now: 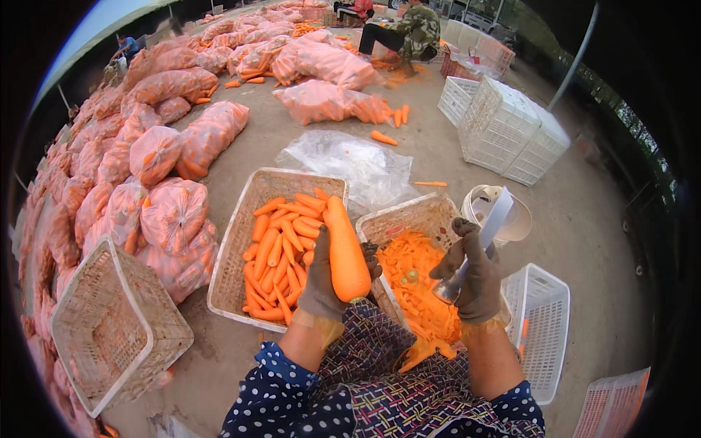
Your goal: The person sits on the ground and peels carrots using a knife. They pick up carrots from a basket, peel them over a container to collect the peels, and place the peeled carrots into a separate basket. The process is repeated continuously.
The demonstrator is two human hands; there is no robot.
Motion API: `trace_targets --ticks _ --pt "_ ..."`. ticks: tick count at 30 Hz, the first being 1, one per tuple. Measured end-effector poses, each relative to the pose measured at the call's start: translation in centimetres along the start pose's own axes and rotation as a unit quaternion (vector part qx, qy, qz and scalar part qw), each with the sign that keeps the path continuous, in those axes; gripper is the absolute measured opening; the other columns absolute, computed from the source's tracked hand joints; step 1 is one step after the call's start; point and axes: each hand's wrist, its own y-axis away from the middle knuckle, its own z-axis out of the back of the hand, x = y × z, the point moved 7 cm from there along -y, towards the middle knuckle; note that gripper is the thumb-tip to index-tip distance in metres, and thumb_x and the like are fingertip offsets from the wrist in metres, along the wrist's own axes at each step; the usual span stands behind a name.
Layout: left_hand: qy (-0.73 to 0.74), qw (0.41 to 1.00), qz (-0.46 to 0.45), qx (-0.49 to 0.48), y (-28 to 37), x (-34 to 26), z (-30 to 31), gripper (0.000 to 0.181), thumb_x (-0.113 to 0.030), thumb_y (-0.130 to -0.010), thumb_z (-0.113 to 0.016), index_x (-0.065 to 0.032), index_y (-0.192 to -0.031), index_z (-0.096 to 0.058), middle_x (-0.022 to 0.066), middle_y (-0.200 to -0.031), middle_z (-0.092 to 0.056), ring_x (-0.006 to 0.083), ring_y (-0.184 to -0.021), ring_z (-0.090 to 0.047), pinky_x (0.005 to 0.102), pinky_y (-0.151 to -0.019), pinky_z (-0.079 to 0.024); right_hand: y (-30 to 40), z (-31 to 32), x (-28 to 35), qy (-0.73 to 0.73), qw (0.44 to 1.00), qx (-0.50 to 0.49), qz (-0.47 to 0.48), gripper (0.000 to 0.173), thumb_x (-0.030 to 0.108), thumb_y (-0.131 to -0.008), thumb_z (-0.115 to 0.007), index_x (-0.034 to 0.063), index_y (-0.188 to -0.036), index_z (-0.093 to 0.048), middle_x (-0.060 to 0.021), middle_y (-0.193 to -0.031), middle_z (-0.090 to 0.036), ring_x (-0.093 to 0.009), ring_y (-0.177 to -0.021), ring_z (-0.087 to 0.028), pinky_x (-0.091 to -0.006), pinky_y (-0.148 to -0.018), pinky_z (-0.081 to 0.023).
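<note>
My left hand (322, 284), in a dark-palmed work glove, grips a large, smooth orange carrot (346, 249). The carrot's thick end points toward me and its narrower end away. In my gloved right hand (475, 274) is a hand tool, perhaps a peeler, with a shiny metal lower end (448, 291) and a flat pale strip (497, 216) rising above the fist. The fingers hide its middle. Beyond my left hand, a plastic crate (224, 290) holds many smooth carrots (282, 254). Between my hands, a second crate (430, 211) contains orange peelings (419, 284), some trailing onto my patterned apron (405, 394).
Mesh sacks of carrots (175, 213) are heaped at left, beside a tilted crate (123, 328). Crumpled plastic sheeting (350, 164) lies ahead. A white bucket (512, 224) and a white crate (539, 328) stand at right. Stacked crates (509, 128) and a seated person (413, 33) are farther off.
</note>
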Motion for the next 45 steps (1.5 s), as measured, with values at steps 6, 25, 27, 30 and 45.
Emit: trace_targets --ticks 6,25,27,30,45 --pt "0.074 0.969 0.234 -0.026 1.5 14.4 -2.9 0.056 -0.053 -0.102 -0.04 -0.011 -0.139 -0.049 0.0127 -0.132 -0.056 0.0286 -0.118 -0.056 0.0413 -0.103 -0.044 4.4 1.8 -3.8 -0.143 0.987 -0.024 -0.073 0.033 0.025 -0.098 -0.06 -0.0061 -0.11 -0.057 -0.0047 -0.058 -0.05 -0.016 -0.045 -0.05 -0.0328 -0.043 -0.045" --pt "-0.013 0.941 0.339 -0.014 2.3 21.4 4.4 0.043 -0.04 -0.105 -0.042 -0.0069 -0.13 -0.052 0.0133 -0.123 -0.06 0.027 -0.108 -0.061 0.0441 -0.093 -0.052 3.3 12.2 -9.2 -0.154 0.968 -0.166 -0.11 0.031 0.024 -0.095 -0.059 -0.0047 -0.106 -0.061 -0.0046 -0.056 -0.048 -0.017 -0.045 -0.048 -0.0365 -0.047 -0.047" --pt "0.071 0.893 0.416 -0.156 3.5 22.5 0.7 0.053 -0.045 -0.105 -0.035 -0.0051 -0.137 -0.045 0.0136 -0.126 -0.059 0.0278 -0.11 -0.062 0.0399 -0.09 -0.052 4.9 10.8 -10.4 -0.031 0.981 -0.123 -0.148 0.034 0.024 -0.099 -0.055 -0.0083 -0.107 -0.057 -0.0039 -0.056 -0.043 -0.017 -0.044 -0.047 -0.0324 -0.045 -0.048" --pt "-0.089 0.93 0.356 0.004 4.1 21.8 -1.3 0.08 -0.048 -0.095 -0.058 -0.0008 -0.15 -0.023 0.0095 -0.126 -0.061 0.0202 -0.108 -0.063 0.0307 -0.095 -0.048 0.4 13.6 -11.1 -0.08 0.971 -0.199 -0.106 0.031 0.024 -0.095 -0.058 -0.0048 -0.106 -0.059 -0.0042 -0.055 -0.047 -0.016 -0.045 -0.048 -0.0324 -0.046 -0.044" --pt "0.072 0.912 0.376 -0.148 2.1 22.5 1.0 0.06 -0.05 -0.101 -0.047 -0.0034 -0.138 -0.042 0.0168 -0.109 -0.065 0.0283 -0.094 -0.067 0.0348 -0.078 -0.057 -0.7 12.0 -11.1 -0.107 0.976 -0.155 -0.112 0.038 0.028 -0.096 -0.059 -0.0066 -0.11 -0.058 -0.0052 -0.056 -0.046 -0.016 -0.042 -0.046 -0.0349 -0.042 -0.046"
